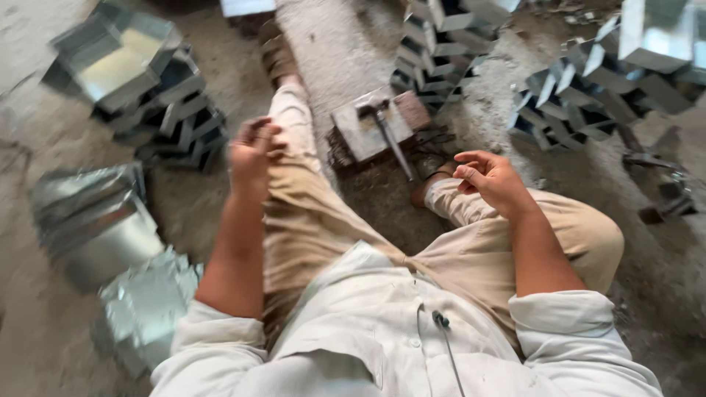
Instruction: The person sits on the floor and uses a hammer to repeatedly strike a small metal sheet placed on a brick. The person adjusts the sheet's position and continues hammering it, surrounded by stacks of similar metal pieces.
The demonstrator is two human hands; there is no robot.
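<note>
Sitting on a dusty concrete floor (346, 44), the person has both hands raised above the legs, and neither hand holds anything. The left hand (252, 151) hovers over the left thigh with its fingers curled loosely inward, half closed and empty. The right hand (491, 179) rests near the right knee, fingers bent and slightly spread, also empty.

The nearest thing to the hands is a hammer (386, 131), lying between the legs on a flat block (364, 129). Its head sits on the block's top face and its handle runs down and to the right, toward the right foot. The hammer is apart from both hands; the right hand is the closer of the two.

The left leg stretches forward past the block, in tan trousers (309, 220); the right leg is folded with the knee out to the side. The person wears a white shirt (382, 331) with sleeves rolled above the elbows.

Stacks of folded sheet-metal boxes surround the workplace: one stack (173, 110) ahead on the left, one (434, 44) ahead of the block, another (588, 95) to the right. Flat and bent metal sheets (103, 228) lie on the floor beside the left arm. The view is motion-blurred, so fine detail cannot be told.
</note>
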